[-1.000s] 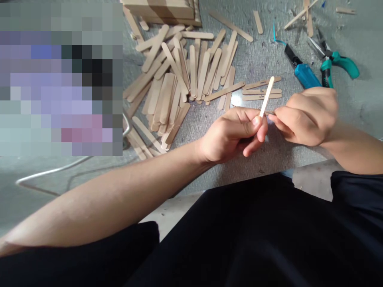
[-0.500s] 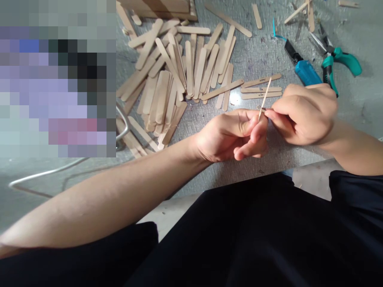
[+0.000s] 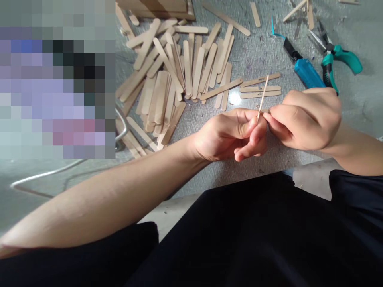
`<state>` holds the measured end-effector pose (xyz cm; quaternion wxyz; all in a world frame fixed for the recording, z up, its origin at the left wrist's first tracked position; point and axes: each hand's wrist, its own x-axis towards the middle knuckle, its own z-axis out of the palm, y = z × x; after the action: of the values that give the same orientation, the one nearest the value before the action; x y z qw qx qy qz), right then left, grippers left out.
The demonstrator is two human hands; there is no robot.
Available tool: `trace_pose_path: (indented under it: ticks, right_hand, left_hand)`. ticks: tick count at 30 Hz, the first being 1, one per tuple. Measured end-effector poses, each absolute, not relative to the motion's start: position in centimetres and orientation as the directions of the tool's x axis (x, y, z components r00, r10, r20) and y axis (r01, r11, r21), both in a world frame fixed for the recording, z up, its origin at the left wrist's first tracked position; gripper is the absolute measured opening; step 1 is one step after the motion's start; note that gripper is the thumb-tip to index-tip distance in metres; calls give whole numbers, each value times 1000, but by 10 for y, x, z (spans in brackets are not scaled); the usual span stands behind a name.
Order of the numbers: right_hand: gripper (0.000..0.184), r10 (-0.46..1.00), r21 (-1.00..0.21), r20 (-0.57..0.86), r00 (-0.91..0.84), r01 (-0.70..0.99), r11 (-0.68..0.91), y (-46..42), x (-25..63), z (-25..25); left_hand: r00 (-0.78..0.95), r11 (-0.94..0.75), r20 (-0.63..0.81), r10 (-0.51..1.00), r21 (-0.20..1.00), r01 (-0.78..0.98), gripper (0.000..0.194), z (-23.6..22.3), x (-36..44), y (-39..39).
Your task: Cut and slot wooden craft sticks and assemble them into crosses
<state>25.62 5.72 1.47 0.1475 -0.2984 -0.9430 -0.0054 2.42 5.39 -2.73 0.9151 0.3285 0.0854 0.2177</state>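
Note:
My left hand (image 3: 231, 135) pinches a wooden craft stick (image 3: 263, 94) between thumb and fingers. The stick is seen edge-on and points up and slightly right. Against its lower part, my right hand (image 3: 308, 117) is closed, thumb and forefinger pressed together; whatever lies in that pinch is too small or hidden to name. Just above the hands lie a few craft sticks (image 3: 260, 89) with small dark cuts or marks near their middles.
A large heap of craft sticks (image 3: 161, 95) covers the table's left middle. Needle-nose pliers (image 3: 329, 59) with teal grips and a blue-handled tool (image 3: 308, 72) with a black front lie at right. A wooden box (image 3: 167, 8) stands at the back; a bent white wire or cable (image 3: 44, 175) lies left.
The held stick has tipped a little more upright and shifted slightly left. My right hand has moved slightly; the small dark thing seen at its fingertips earlier is no longer distinct.

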Motion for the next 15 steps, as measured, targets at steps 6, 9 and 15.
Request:
trace_pose_path:
  ticks: [6, 9, 15]
  right_hand:
    - [31, 553, -12, 249, -795, 568, 823, 53, 261, 10]
    - [27, 549, -51, 254, -796, 556, 830, 51, 262, 7]
    - [22, 468, -32, 349, -812, 489, 872, 52, 263, 8]
  left_hand:
    - [829, 665, -162, 535, 686, -295, 49, -26, 20, 49]
    - [823, 641, -174, 541, 719, -269, 52, -24, 19, 47]
    - [783, 560, -164, 600, 785, -264, 58, -17, 22, 44]
